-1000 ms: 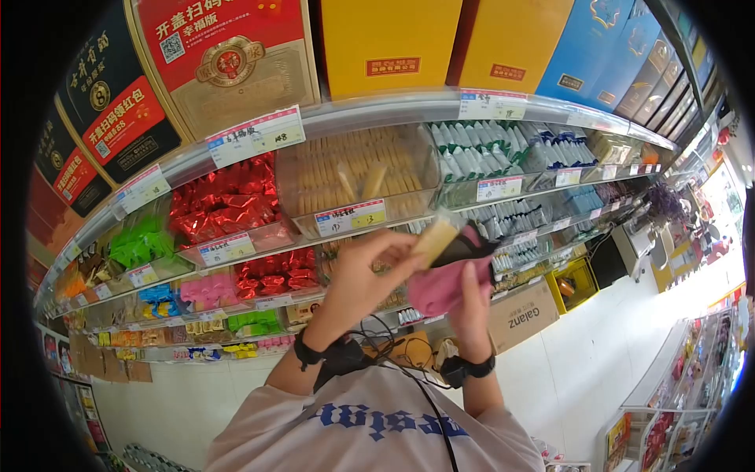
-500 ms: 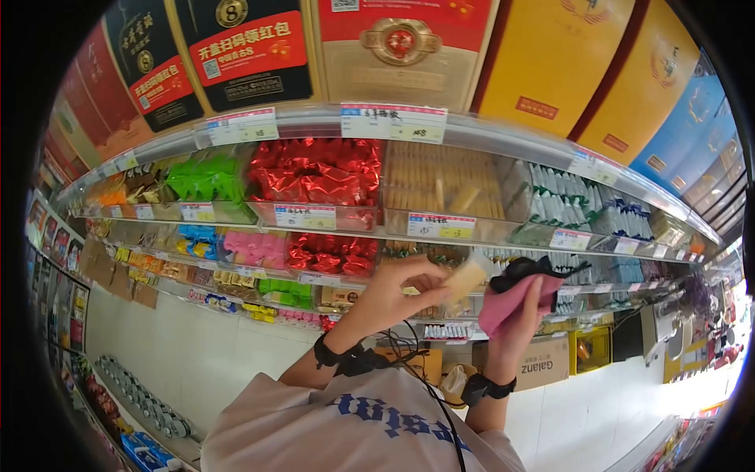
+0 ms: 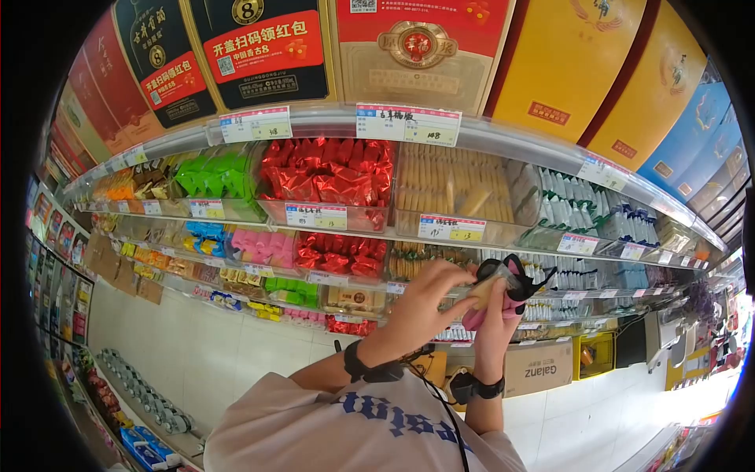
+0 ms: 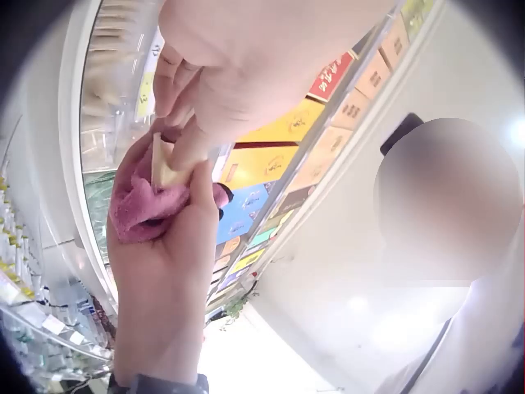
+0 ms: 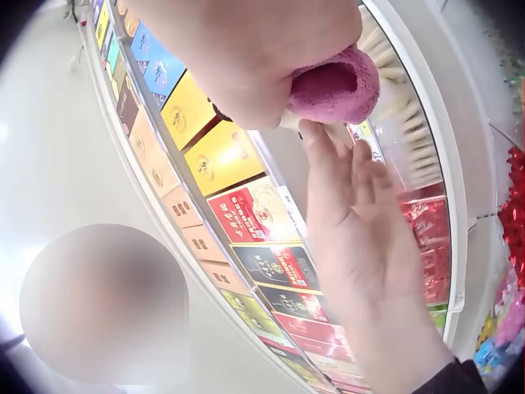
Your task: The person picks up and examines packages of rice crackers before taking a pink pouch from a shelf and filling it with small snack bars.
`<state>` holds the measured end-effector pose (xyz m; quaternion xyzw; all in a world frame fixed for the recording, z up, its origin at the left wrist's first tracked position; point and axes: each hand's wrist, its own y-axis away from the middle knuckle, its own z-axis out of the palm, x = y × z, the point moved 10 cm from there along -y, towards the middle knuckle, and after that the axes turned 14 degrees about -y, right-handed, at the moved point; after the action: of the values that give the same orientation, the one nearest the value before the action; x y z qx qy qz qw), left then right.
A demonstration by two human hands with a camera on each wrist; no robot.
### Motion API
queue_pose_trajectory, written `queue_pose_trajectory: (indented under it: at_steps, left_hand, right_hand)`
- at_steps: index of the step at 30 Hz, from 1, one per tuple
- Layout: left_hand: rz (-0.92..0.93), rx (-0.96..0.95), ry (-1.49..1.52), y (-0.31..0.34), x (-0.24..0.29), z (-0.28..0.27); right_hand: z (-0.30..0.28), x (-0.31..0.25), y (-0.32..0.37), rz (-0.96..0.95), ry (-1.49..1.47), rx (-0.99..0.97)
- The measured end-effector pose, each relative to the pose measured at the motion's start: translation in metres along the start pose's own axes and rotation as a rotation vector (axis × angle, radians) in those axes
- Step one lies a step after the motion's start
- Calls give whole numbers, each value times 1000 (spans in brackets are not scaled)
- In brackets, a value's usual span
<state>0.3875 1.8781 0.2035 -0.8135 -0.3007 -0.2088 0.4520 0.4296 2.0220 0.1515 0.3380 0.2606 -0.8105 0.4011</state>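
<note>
Left hand (image 3: 431,293) pinches a pale bar (image 3: 481,289) by its left end. Just right, the right hand (image 3: 494,318) grips a pink cloth (image 4: 135,209) touching the bar. The bar looks light, stiff and perhaps slick, so it is best held by its sides. Shelves (image 3: 330,126) lie beyond.
</note>
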Motion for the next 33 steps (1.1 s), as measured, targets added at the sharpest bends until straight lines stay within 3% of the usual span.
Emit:
queue_pose_trajectory:
  at_steps: [5, 8, 11, 13, 16, 18, 21, 22, 25, 29, 33]
  left_hand:
    - [44, -101, 85, -1, 23, 18]
    - [-101, -121, 301, 4, 12, 29]
    - [-319, -164, 520, 12, -15, 43]
    - [-483, -248, 577, 15, -41, 51]
    - [-416, -97, 636, 5, -50, 37]
    - [-427, -89, 487, 2, -51, 21]
    - [-328, -68, 651, -2, -48, 28]
    - [-267, -96, 475, -2, -47, 27]
    - [-341, -125, 517, -3, -49, 28]
    - [-417, -186, 611, -2, -56, 30]
    - [-499, -146, 709, -1, -52, 26]
  right_hand:
    - [-6, -12, 4, -331, 128, 17]
    - [-51, 31, 14, -1, 275, -57]
    - [-54, 43, 23, 63, 313, -111]
    - [-24, 21, 21, -30, 308, -147]
    - [-16, 4, 15, 40, 244, -57]
    - [-30, -4, 14, 51, 187, 177]
    - [-27, -7, 7, -76, 210, 52]
    - [-23, 3, 12, 89, 208, -56]
    - [-12, 19, 13, 136, 253, -140]
    - [-25, 24, 13, 114, 282, -187]
    - [-35, 11, 11, 78, 274, -15]
